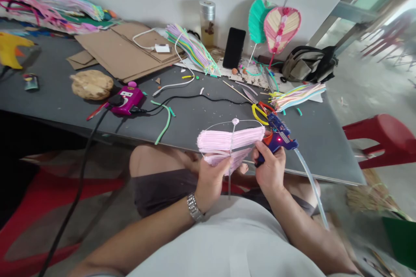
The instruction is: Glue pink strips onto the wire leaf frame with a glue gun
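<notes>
Pink fuzzy strips (214, 139) lie side by side across a thin stick, inside a fine wire hoop, with a small pink ball at the top. My left hand (212, 177) pinches the lower part of this piece near the stick. A blue glue gun (282, 138) with a lit red light and a clear glue stick out of its back is in my right hand (271, 166). The gun's orange nozzle part is beside the right end of the pink strips, and my right fingertips are close to that edge.
Scissors (259, 113) lie just behind the glue gun. A purple power socket (128, 100), its black cable, a tan stone-like lump (92, 84) and cardboard (130, 52) are at the left. Along the wall stand a phone (234, 47), a bottle (207, 24) and two leaf-shaped fans (282, 30).
</notes>
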A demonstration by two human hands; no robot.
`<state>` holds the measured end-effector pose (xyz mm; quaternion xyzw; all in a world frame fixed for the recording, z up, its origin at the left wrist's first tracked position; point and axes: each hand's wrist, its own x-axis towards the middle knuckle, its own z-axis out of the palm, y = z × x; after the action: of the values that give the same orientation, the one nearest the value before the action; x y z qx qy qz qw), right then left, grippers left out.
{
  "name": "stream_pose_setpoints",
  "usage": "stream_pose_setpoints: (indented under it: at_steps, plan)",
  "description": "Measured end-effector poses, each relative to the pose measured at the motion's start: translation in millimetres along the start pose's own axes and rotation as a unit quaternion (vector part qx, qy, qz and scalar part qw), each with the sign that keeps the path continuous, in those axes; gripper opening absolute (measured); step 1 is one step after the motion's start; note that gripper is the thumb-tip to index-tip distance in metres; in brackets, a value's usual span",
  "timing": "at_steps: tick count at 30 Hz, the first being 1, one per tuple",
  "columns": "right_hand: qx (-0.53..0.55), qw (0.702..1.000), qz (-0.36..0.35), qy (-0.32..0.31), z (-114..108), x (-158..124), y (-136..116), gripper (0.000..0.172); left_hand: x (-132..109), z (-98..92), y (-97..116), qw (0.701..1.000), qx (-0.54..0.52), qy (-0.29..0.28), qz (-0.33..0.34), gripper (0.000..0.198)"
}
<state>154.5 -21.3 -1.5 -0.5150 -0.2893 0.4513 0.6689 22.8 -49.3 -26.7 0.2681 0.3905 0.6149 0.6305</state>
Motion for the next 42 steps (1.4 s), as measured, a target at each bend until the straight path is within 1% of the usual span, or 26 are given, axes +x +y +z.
stream_pose_setpoints:
  at_steps: [2,5,8,13,18,22,26,29,36,39,42]
  plan:
    - [-0.009,1.000,0.019,-0.006,-1.9,-6.0,5.4,0.027,0.2,-0.9,-0.6,1.000,0.004,-0.013,0.006,0.016]
    - [-0.014,0.998,0.067,0.004,-2.6,-14.7,12.9,0.033,0.7,-0.1,0.2,1.000,-0.008,0.009,-0.001,0.020]
    - [-0.012,0.996,0.090,-0.003,-0.9,-18.8,16.9,0.035,1.2,3.5,2.9,1.000,-0.019,0.019,-0.016,0.023]
    - [-0.015,0.996,0.077,-0.032,1.2,-17.2,18.3,0.032,2.2,7.2,5.5,0.999,-0.022,0.013,-0.019,0.025]
    - [-0.024,0.995,0.082,-0.045,0.8,-15.7,19.4,0.029,4.8,1.0,0.1,1.000,0.015,-0.006,0.001,0.025]
    - [-0.019,0.996,0.071,-0.045,-0.3,-14.4,20.9,0.027,5.9,-6.0,-1.2,0.997,0.072,0.011,0.004,0.023]
    - [-0.026,0.996,0.059,-0.057,-2.3,-12.9,23.1,0.024,5.0,-8.7,5.9,0.993,0.112,0.025,0.019,0.026]
    - [-0.045,0.996,0.050,-0.058,-4.0,-12.7,25.1,0.025,4.1,-9.1,10.5,0.991,0.132,0.032,0.023,0.024]
    - [-0.079,0.995,0.032,-0.060,-5.5,-14.4,27.4,0.026,3.8,-18.3,2.1,0.989,0.142,0.036,0.021,0.020]
    - [-0.074,0.995,0.033,-0.056,-4.3,-15.4,25.7,0.025,4.7,-19.9,0.8,0.991,0.130,0.023,0.011,0.020]
    - [-0.068,0.996,0.035,-0.052,-3.6,-16.0,24.5,0.025,5.8,-17.3,2.6,0.992,0.122,0.006,0.009,0.022]
